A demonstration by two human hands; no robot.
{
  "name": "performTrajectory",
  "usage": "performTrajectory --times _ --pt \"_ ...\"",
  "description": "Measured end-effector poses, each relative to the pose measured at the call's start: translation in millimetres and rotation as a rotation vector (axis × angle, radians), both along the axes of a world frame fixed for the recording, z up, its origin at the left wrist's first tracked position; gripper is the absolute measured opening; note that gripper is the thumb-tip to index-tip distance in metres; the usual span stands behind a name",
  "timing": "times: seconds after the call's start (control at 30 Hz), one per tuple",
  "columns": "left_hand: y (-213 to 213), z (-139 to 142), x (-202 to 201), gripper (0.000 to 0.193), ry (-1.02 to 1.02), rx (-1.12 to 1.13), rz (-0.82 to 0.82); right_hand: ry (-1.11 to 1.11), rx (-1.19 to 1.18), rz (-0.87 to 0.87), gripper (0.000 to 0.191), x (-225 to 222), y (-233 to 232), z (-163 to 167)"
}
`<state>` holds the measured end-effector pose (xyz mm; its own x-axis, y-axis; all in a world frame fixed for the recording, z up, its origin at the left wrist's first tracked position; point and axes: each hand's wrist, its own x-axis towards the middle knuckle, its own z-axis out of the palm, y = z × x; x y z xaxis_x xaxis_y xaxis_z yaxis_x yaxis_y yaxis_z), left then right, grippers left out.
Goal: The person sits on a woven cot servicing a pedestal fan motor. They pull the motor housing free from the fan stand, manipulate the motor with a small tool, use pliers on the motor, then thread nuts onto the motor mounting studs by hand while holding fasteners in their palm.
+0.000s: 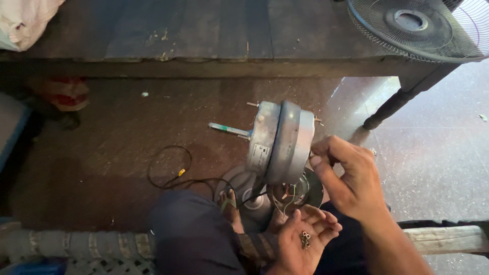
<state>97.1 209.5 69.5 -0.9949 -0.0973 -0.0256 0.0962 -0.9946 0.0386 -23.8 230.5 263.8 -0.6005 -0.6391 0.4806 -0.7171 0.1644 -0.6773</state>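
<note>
Grey metal catches our eye first in the head view: a round fan motor (280, 142) with its shaft (229, 130) pointing left, propped upright above the reddish floor (102, 168) between our knees. Our right hand (349, 178) meets the rear edge of the housing, thumb and forefinger pinched narrow at the rim; whether a small part sits in that pinch we cannot tell, since the fingertips hide it. Our left hand (305, 239) lies palm up just below, its grip wide and cupped, carrying a little cluster of nuts (305, 239) in the hollow. Under the motor a round plate with coloured wires (290, 196) shows, and a black cable (173, 173) loops across the floor to the left. A dark wooden bench (204, 40) spans the top of the view, with a fan guard (417, 25) resting on its right end and a pale cloth bag (25, 20) at the left corner. As we judge it, fitting work at the rim goes best with the palm kept level so that nothing rolls off, the motor steadied against the knee, and each small piece started squarely by fingertip before any force goes on.
</note>
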Motion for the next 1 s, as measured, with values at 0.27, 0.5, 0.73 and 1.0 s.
performTrajectory --times 0.27,0.5,0.73,1.0 --pt "-1.7 8.9 1.5 0.045 -0.034 0.002 0.006 -0.032 0.084 -0.068 0.011 -1.4 -2.0 -2.4" --pt "-0.5 7.1 1.3 0.044 0.010 -0.006 0.005 -0.235 0.119 -0.044 0.017 -2.9 -2.6 0.5" --pt "-7.0 13.3 -3.5 0.044 0.022 0.099 0.100 -0.224 0.284 0.101 0.017 5.2 34.0 -3.4" --pt "-11.4 34.3 -3.9 0.062 0.042 -0.148 0.135 -0.128 0.500 0.301 0.028 39.8 64.3 -73.9"
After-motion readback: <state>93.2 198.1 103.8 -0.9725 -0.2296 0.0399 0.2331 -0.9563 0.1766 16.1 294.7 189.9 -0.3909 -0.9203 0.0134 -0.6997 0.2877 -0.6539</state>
